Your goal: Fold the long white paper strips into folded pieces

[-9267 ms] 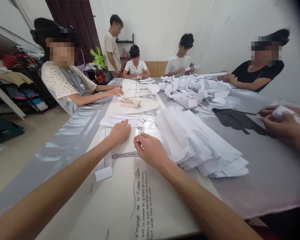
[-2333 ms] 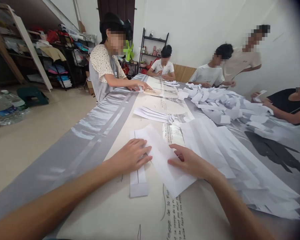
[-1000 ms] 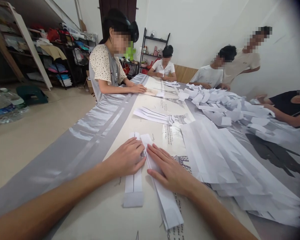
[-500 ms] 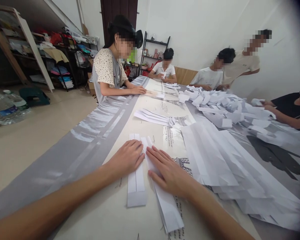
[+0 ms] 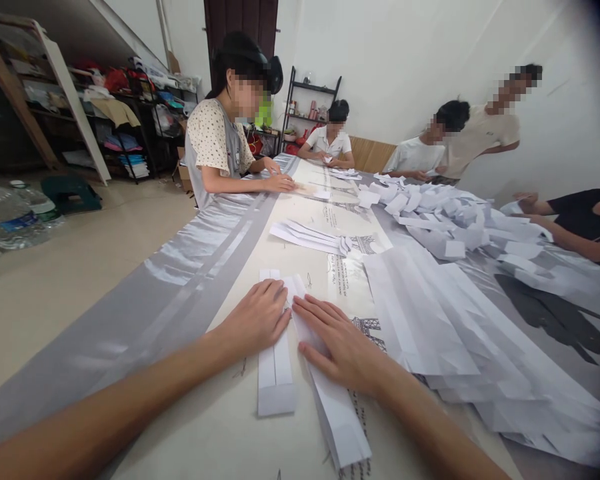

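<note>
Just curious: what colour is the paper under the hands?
Plain white paper strip, seen by the head camera.

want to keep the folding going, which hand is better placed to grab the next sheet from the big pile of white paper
Right, probably. The right hand lies flat on the long folded white paper strip, right beside the big pile of white paper sheets; the left hand is farther off.

Folded strip lies left of paper stack.

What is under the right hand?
The right hand lies flat on a folded paper strip on the printed table cover. The strip's middle is hidden beneath the palm.
</note>
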The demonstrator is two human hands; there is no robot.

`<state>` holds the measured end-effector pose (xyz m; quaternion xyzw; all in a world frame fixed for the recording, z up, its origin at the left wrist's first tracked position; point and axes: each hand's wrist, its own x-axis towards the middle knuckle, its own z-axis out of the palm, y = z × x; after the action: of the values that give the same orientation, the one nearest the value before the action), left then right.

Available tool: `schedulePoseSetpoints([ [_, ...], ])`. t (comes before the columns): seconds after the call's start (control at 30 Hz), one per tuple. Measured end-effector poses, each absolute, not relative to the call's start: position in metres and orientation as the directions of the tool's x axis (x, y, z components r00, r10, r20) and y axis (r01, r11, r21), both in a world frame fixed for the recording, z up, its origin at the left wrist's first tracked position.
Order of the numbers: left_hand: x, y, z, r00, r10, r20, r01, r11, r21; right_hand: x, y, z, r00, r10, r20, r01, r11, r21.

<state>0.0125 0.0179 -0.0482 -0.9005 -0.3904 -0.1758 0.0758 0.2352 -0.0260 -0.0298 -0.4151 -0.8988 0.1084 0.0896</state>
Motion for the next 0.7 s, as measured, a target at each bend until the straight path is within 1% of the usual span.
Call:
schedulePoseSetpoints([
  [0.33, 0.0131, 0.0178, -0.0479, 0.635, 0.669, 0.386, 0.718, -0.695, 0.023, 0.2343, -0.0247, -0.0311, -0.641, 0.763, 0.084, 0.723, 0.637, -0.267],
  [0.5, 0.0126, 0.0196, -0.0528, 0.650, 0.643, 0.404, 0.715, -0.698, -0.040, 0.2344, -0.0245, -0.0309, -0.641, 0.764, 0.076, 0.723, 0.634, -0.274],
  [0.7, 0.0125, 0.0186, -0.0541, 0.642, 0.641, 0.420, 0.714, -0.700, -0.024, 0.2348, -0.0241, -0.0310, -0.649, 0.758, 0.065, 0.716, 0.638, -0.285],
])
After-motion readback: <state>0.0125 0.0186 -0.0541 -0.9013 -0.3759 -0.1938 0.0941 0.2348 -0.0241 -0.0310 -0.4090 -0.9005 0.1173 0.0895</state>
